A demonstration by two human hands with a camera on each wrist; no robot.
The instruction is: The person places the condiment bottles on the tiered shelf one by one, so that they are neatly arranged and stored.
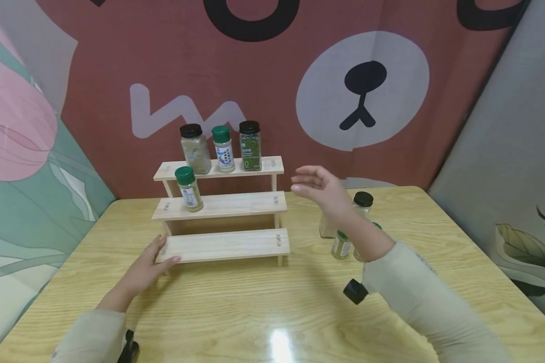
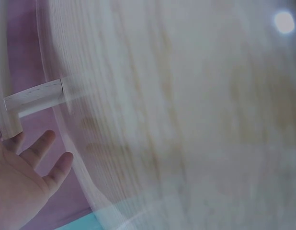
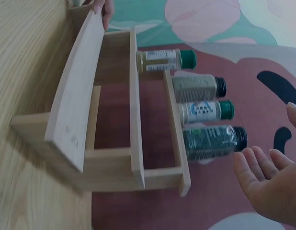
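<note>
While the L hand (image 1: 146,265) grips the rack (image 1: 227,246) at the left end of its lowest shelf, thumb at the front edge, the R hand (image 1: 325,194) hangs in the air just right of the rack, fingers loosely bent w/ nothing in them. What counts: the rack lies left of those R fingertips, long axis running left-right, R hand nearer its right end. It's pale bare wood, 3 stepped tiers. Upright on the rack's top tier: beige jar (image 1: 197,156) w/ black lid, white-label jar (image 1: 224,155), herb jar (image 1: 251,151). Middle tier, left end: green-lid jar (image 1: 189,194). Right of the rack, more jars (image 1: 341,247) stand on the table (image 1: 236,312); R forearm (image 1: 370,238) hides some, so can't give a sure count.
</note>
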